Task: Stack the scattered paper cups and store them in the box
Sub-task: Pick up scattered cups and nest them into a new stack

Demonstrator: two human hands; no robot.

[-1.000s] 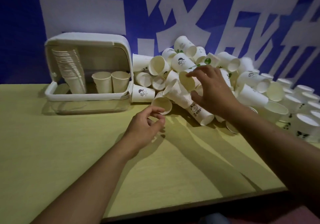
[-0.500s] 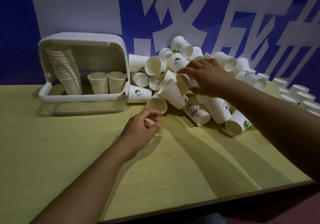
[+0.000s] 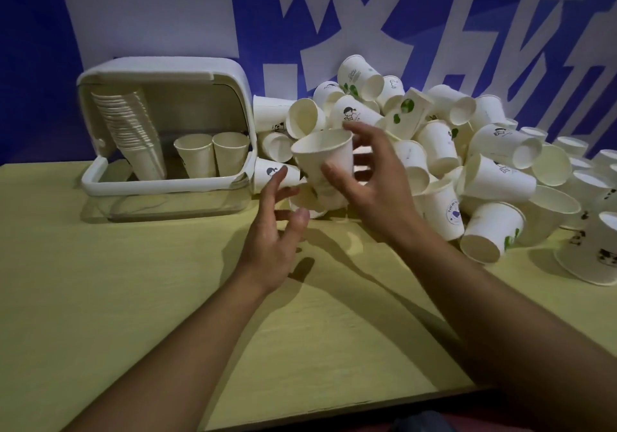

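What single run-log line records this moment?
right hand: holds cup | left hand: open, below it | box: one stack, two loose cups

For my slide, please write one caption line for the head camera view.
Right hand lifts a paper cup from the pile while the open left hand reaches in beside the storage box.

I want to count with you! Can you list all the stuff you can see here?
held paper cup: one, white, upright, in the right hand's grip, in front of the pile
loose paper cups: too many to count, white with small prints, heaped right of the box
storage box: one, white, on its side, left rear of the table
cup stack: one, white, inside the box, left
single cups: two, white, upright in the box
table: one, yellow-green
banner: blue with white characters, behind
left hand: open, below the held cup
right hand: holds the cup
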